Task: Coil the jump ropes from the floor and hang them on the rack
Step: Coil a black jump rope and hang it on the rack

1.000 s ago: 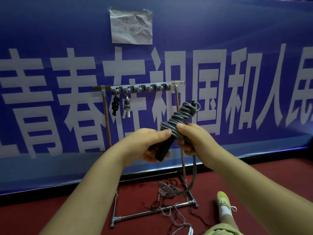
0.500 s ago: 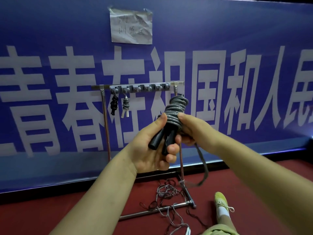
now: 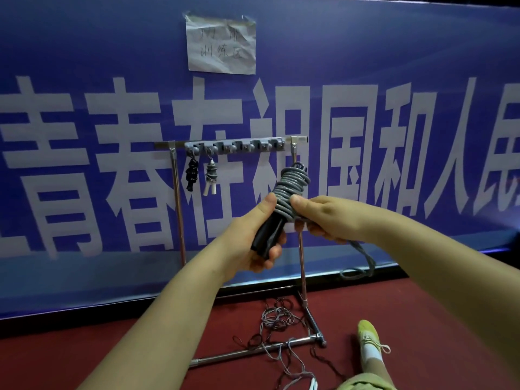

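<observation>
Between both thumbs [image 3: 269, 200], the coiled grey jump rope [image 3: 289, 187].

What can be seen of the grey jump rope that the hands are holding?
The grey jump rope is a thick cord wound in tight turns round its own bundle, above black handles. The left hand grips the handles; the right hand pinches the coil. A loose tail hangs below the right hand.

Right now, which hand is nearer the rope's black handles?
Left. The left hand grips the black handles themselves; the right hand holds the grey coil just above them, up and to the right.
</observation>
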Available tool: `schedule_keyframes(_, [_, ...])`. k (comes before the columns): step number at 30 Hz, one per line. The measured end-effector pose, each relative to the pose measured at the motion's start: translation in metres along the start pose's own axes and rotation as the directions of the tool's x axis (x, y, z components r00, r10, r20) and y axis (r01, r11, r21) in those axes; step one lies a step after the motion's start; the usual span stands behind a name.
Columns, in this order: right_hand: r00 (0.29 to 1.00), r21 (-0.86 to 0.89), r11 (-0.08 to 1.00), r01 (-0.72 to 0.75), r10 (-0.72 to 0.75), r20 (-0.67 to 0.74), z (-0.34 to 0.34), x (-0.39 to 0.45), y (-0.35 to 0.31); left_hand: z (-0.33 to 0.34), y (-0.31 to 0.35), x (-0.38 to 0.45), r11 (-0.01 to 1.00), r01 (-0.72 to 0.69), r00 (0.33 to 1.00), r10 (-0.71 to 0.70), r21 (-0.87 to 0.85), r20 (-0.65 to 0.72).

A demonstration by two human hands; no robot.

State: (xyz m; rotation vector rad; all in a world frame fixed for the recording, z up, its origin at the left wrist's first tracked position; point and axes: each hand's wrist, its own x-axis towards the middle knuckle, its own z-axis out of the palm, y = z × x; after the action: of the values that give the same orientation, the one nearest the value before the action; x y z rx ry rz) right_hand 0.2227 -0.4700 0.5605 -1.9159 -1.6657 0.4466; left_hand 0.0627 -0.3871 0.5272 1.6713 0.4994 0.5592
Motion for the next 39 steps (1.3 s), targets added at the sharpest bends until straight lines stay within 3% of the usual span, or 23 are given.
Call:
schedule_keyframes(4, [0.992, -0.111, 0.988, -0.106, 0.098, -0.077, 0.003, 0.002, 0.009, -0.008, -0.006, 0.003, 0.998, 0.038, 0.992, -0.032, 0.051, -0.119])
schedule_keyframes(7, [0.99, -0.109, 0.99, -0.086, 0.073, -0.123, 0.011, 0.002, 0.015, -0.008, -0.009, 0.003, 0.992, 0.03, 0.987, -0.011, 0.121, -0.16])
schedule_keyframes(12, [0.99, 0.087, 0.996, -0.004, 0.016, -0.142, 0.023, -0.001, 0.012, -0.008, -0.012, 0.009, 0.947, -0.032, 0.947, 0.131, 0.321, -0.293])
schedule_keyframes(16, [0.991, 0.296, 0.955, 0.018, 0.023, -0.134, 0.024, 0.003, 0.012, -0.013, -0.012, 0.01, 0.838, -0.052, 0.897, 0.279, 0.544, -0.344])
schedule_keyframes(20, [0.983, 0.365, 0.931, 0.03, 0.039, -0.182, 0.028, 0.006, 0.013, -0.008, -0.009, 0.004, 0.753, -0.004, 0.879, 0.317, 0.658, -0.357])
schedule_keyframes(23, [0.977, 0.428, 0.901, 0.074, 0.02, -0.212, 0.031, 0.007, 0.011, -0.003, -0.01, 0.004, 0.746, 0.033, 0.897, 0.271, 0.665, -0.349])
schedule_keyframes(26, [0.973, 0.444, 0.88, 0.169, -0.078, -0.216, 0.036, 0.004, 0.006, -0.004, -0.012, 0.005, 0.848, 0.032, 0.974, 0.092, 0.529, -0.205])
schedule_keyframes(28, [0.97, 0.413, 0.888, 0.201, -0.122, -0.21, 0.037, 0.002, 0.0, -0.011, -0.018, 0.002, 0.97, 0.021, 1.0, -0.022, 0.244, 0.002])
schedule_keyframes(30, [0.968, 0.407, 0.885, 0.227, -0.158, -0.197, 0.037, -0.001, -0.004, -0.02, -0.028, 0.002, 0.996, 0.069, 0.948, -0.049, -0.052, 0.315])
schedule_keyframes(32, [0.967, 0.437, 0.866, 0.244, -0.184, -0.174, 0.034, -0.005, -0.008, -0.023, -0.034, 0.003, 0.944, 0.155, 0.847, 0.025, -0.291, 0.531])
schedule_keyframes(35, [0.976, 0.395, 0.894, 0.21, -0.17, -0.134, 0.028, -0.009, -0.01, -0.02, -0.036, 0.005, 0.871, 0.274, 0.805, 0.025, -0.409, 0.593])
schedule_keyframes(39, [0.994, 0.173, 0.985, -0.012, -0.007, 0.112, 0.01, -0.003, -0.003, -0.015, -0.034, 0.006, 0.927, 0.231, 0.898, -0.087, -0.296, 0.43])
